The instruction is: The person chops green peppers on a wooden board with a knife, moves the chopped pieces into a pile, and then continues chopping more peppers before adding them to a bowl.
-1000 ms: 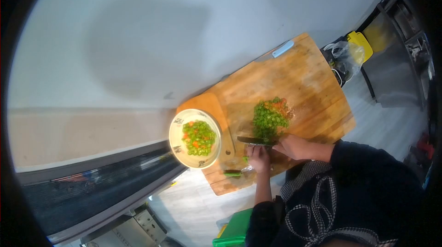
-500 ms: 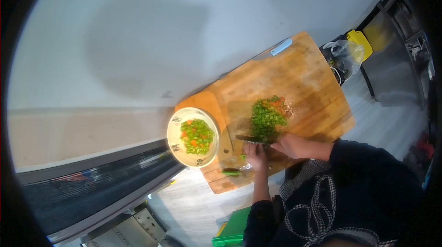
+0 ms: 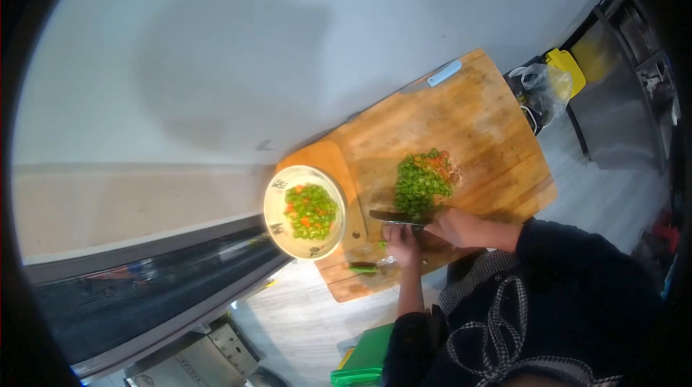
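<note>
My right hand [image 3: 455, 227] is closed around the handle of a kitchen knife. The dark blade of the knife [image 3: 389, 216] points left along the near side of the chopped green pepper [image 3: 419, 184], which has orange-red bits at its upper right. Right below the blade, my left hand [image 3: 402, 246] has its fingers curled down on the board. A bit of green pepper [image 3: 383, 243] shows at its left edge; the rest of what it holds is hidden under the fingers. A long green pepper piece [image 3: 362, 268] lies to the lower left.
The wooden cutting board [image 3: 497, 127] stands against the wall. A bowl [image 3: 273, 203] of chopped green and orange pieces sits at its left on a smaller board [image 3: 328, 160]. A blue-handled knife [image 3: 445, 73] lies along the far edge. Below stands a green bin [image 3: 367, 358].
Both hands and the knife stay nearly in place at the near side of the pile. The whole view has shifted very slightly.
</note>
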Demonstrator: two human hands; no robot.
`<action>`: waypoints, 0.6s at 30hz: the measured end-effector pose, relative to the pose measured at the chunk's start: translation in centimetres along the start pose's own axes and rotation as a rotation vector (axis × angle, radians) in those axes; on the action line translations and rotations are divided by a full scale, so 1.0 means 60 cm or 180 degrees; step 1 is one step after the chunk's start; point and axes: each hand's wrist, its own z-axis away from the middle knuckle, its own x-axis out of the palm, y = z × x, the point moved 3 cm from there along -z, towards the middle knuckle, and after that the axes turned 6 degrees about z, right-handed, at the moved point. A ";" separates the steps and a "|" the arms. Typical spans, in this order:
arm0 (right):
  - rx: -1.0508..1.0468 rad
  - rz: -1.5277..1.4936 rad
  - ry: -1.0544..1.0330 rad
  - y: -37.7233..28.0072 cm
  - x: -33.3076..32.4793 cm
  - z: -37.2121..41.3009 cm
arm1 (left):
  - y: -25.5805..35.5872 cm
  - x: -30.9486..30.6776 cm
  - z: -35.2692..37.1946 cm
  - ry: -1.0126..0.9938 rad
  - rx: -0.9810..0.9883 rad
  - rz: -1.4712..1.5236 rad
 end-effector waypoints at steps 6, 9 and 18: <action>0.0205 0.0095 -0.0164 0.001 -0.002 0.010 | 0.006 -0.001 -0.005 0.0279 0.0601 -0.0131; 0.0232 0.0126 -0.0196 -0.004 -0.003 0.005 | 0.011 0.000 -0.006 0.0249 0.0747 -0.0191; 0.0171 -0.0091 -0.0024 -0.013 -0.011 0.003 | 0.012 -0.005 0.003 0.0176 0.0697 -0.0288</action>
